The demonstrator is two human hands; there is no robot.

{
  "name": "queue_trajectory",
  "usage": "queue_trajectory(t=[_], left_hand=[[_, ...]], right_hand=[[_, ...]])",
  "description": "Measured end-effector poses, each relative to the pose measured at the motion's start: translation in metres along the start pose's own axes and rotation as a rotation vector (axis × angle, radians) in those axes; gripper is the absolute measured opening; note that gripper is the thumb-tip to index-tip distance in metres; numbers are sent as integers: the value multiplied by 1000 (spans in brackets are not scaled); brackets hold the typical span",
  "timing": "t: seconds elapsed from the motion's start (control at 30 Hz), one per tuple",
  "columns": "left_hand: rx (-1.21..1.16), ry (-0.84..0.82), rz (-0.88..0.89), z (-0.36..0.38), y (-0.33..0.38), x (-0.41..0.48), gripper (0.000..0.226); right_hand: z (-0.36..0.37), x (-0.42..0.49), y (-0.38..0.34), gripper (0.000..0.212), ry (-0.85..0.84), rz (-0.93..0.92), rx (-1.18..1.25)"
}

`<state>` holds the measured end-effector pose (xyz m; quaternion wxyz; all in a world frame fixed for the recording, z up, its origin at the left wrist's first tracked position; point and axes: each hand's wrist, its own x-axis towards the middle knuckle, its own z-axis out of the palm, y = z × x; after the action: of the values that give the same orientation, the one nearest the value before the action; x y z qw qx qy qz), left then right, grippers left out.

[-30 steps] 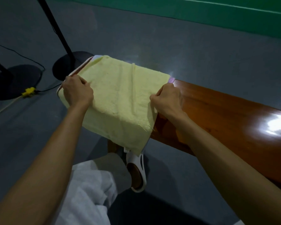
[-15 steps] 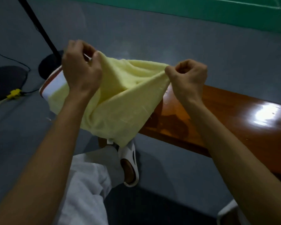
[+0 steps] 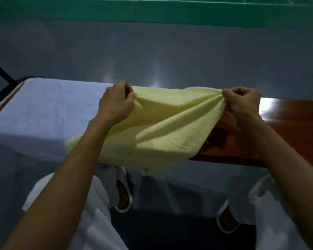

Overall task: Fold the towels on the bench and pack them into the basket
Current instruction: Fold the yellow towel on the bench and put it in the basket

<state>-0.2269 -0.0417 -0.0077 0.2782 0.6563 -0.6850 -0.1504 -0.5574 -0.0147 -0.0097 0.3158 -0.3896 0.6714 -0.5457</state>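
**Yellow towel held up by two corners over the bench**

Left hand (image 3: pixel 116 103): fingers curled tight, pinching one upper corner of the yellow towel (image 3: pixel 157 127) between thumb and fingertips. Right hand (image 3: pixel 242 101): likewise clenched, bunching the other upper corner. The two hands stand well apart, level with each other, so the top edge of the cloth runs stretched between them. The rest of the towel sags in diagonal creases and hangs past the near edge of the wooden bench (image 3: pixel 287 134).

Count: two towels in view. The second, a pale blue towel (image 3: pixel 43 114), lies spread flat over the left end of the bench, draping down its near side, just beside the yellow one. One bench. Two white sandals (image 3: pixel 123 190) on the floor below.
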Motion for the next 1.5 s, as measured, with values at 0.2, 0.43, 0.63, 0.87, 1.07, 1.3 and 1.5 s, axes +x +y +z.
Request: queue_trajectory(t=[0.2, 0.43, 0.63, 0.87, 1.07, 1.3, 1.5], left_hand=[[35, -238, 19, 52, 44, -12, 14], [79, -403, -51, 66, 55, -24, 19], [248, -87, 158, 86, 48, -34, 37], [400, -361, 183, 107, 28, -37, 80], [408, -333, 215, 100, 13, -32, 86], [293, -262, 148, 98, 17, -35, 81], [253, 43, 46, 89, 27, -41, 43]], right_hand=[[-51, 21, 26, 13, 143, -51, -225], [-70, 37, 41, 9, 85, -42, -359], [-73, 39, 61, 43, -49, -52, -627], [-68, 16, 91, 67, -259, -292, -1053], [-80, 20, 97, 73, -296, -292, -1101], [-86, 28, 90, 68, -246, -269, -955], [-95, 22, 81, 48, -58, -292, -954]])
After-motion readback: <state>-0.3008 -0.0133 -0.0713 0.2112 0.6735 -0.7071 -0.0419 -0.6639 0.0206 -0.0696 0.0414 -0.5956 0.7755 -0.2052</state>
